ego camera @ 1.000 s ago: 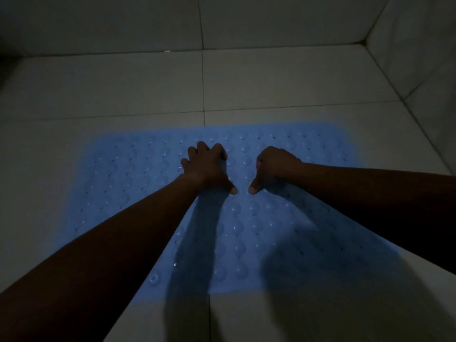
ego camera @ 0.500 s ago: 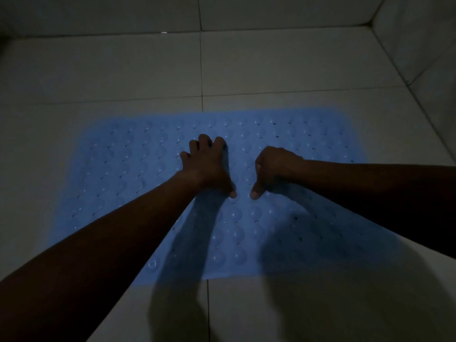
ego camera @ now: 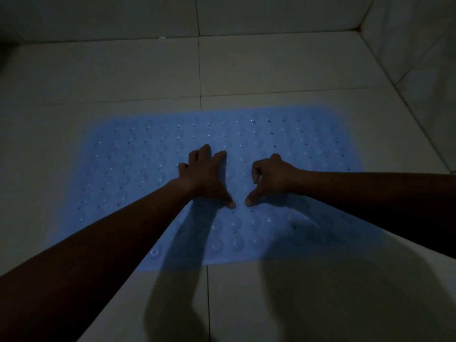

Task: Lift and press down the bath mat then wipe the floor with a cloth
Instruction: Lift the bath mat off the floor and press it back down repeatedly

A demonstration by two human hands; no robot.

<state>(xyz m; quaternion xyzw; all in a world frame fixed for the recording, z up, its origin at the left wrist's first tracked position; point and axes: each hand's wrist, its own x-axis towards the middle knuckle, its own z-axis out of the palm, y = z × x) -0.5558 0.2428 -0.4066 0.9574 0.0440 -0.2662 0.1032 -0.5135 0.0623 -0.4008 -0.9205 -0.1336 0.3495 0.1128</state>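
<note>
A light blue bath mat (ego camera: pixel 296 149) with rows of round suction bumps and small holes lies flat on the pale tiled floor (ego camera: pixel 148 70). My left hand (ego camera: pixel 206 175) rests palm down near the mat's middle, fingers spread and thumb stretched toward the right. Close beside it, my right hand (ego camera: pixel 271 177) presses on the mat with fingers curled under and thumb pointing left. The two thumb tips are almost touching. No cloth is in view.
The light is dim. A tiled wall (ego camera: pixel 414 45) rises at the right and another runs along the back, meeting in the far right corner. My arms cast dark shadows over the mat's near edge and the floor tiles in front.
Both hands stay pressed on the mat's middle. My left fingers have spread a little wider. The view has shifted slightly, so the mat sits a bit higher in frame.
</note>
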